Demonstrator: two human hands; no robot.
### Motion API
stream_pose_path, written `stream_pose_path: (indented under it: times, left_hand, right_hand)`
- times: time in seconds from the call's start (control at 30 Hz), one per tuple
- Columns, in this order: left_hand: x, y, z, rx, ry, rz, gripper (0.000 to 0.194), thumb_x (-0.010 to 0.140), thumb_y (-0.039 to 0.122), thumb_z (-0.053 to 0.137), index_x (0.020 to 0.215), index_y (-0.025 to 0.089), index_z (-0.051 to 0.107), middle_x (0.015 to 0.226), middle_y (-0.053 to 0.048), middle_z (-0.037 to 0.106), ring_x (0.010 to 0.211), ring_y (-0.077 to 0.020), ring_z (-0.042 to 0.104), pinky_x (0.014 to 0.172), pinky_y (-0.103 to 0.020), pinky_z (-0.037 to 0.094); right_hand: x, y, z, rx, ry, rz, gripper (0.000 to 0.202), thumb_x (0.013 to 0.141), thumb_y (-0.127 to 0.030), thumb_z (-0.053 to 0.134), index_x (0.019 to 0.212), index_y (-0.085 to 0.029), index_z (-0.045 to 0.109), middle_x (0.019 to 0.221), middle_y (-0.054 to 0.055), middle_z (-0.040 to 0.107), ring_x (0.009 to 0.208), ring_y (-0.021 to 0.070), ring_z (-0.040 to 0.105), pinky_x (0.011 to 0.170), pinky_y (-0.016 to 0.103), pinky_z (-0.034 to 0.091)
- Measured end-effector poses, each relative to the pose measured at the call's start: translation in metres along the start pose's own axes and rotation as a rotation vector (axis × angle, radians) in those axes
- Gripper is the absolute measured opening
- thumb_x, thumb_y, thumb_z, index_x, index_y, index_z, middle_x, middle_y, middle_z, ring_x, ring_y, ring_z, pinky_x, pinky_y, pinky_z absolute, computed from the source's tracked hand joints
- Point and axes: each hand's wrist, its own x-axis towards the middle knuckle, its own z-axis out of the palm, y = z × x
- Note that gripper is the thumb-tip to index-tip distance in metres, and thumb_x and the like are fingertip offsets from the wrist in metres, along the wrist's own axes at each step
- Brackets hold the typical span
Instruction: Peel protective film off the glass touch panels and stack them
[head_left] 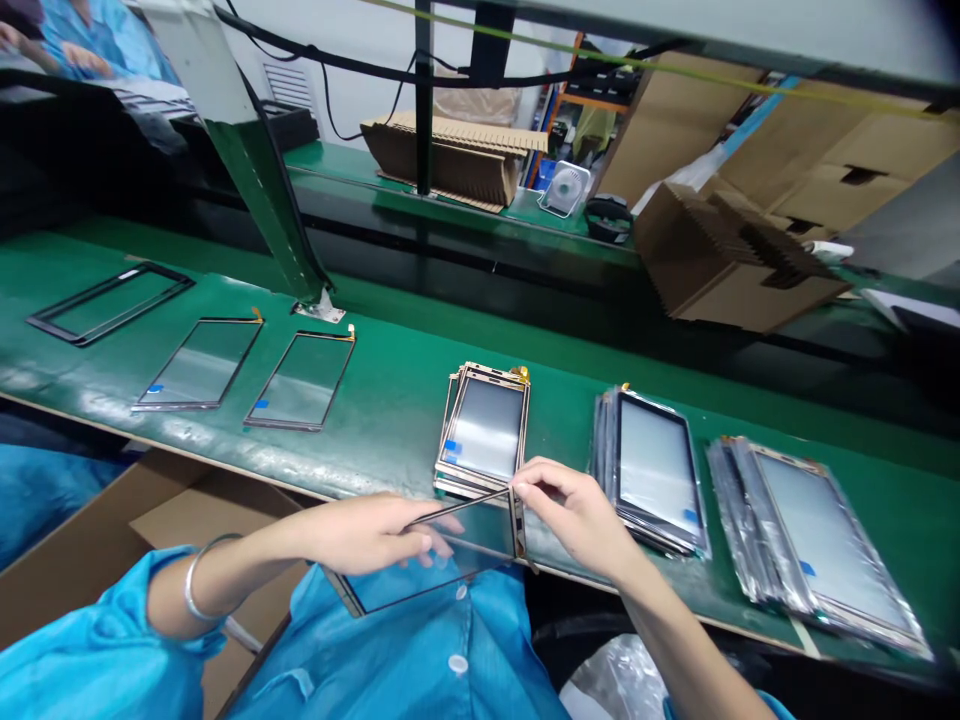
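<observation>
I hold a glass touch panel (pixel 442 555) over the near edge of the green counter (pixel 397 400), just in front of my blue smock (pixel 420 650). My left hand (pixel 367 532) lies along the panel's left side, fingers spread over its top face and grasping it. My right hand (pixel 574 510) pinches the panel's far right corner between thumb and forefinger, where a thin gold-edged strip (pixel 516 520) runs down the right edge. The panel is tilted, its far edge raised toward the stack of gold-framed panels (pixel 486 430), which sits on the counter just beyond my hands, almost touching the corner I pinch. To the right of that stack stands a stack of dark-framed panels (pixel 656 470), and further right a fanned pile of panels in clear sleeves (pixel 810 545). To the left of the gold-framed stack, well apart, two single glass panels (pixel 300 380) (pixel 202 362) lie flat side by side, and beyond them a black frame (pixel 112 302). Behind the stack, across the counter, stand cardboard boxes of folded dividers (pixel 457 160) and a small white fan (pixel 564 188). A silver bangle (pixel 196 580) circles my left wrist.
</observation>
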Motion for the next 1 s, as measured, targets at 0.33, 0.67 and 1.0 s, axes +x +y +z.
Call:
stream_pose_path:
  times: [0.33,0.67,1.0]
  left_hand:
    - [0.000,-0.002,-0.002,-0.034,-0.005,-0.004,0.038,0.097,0.033,0.041,0.131,0.019,0.052,0.118,-0.011,0.068,0.096,-0.0196,0.069,0.079,-0.027,0.054]
    - [0.002,-0.012,-0.002,-0.267,-0.099,-0.017,0.043,0.096,0.044,0.046,0.131,0.021,0.050,0.122,-0.013,0.066,0.101,-0.0209,0.068,0.076,-0.027,0.054]
    - [0.017,-0.049,-0.036,-0.821,-0.224,0.051,0.042,0.089,0.033,0.061,0.127,0.017,0.050,0.117,-0.014,0.068,0.097,-0.0238,0.070,0.070,-0.027,0.057]
  right_hand:
    - [-0.008,0.000,-0.002,-0.060,0.026,-0.057,0.010,0.090,-0.025,0.053,0.088,-0.020,0.062,0.077,0.001,0.065,0.069,0.0152,0.063,0.066,0.027,0.050]
    - [-0.009,-0.007,-0.004,-0.555,0.038,-0.468,0.016,0.096,-0.015,0.039,0.090,-0.020,0.054,0.090,0.008,0.060,0.078,0.0177,0.059,0.065,0.028,0.048]
    - [-0.088,-0.002,-0.037,0.354,0.272,-0.156,0.011,0.098,-0.027,0.043,0.087,-0.028,0.046,0.063,0.000,0.060,0.047,0.0152,0.055,0.040,0.024,0.043]
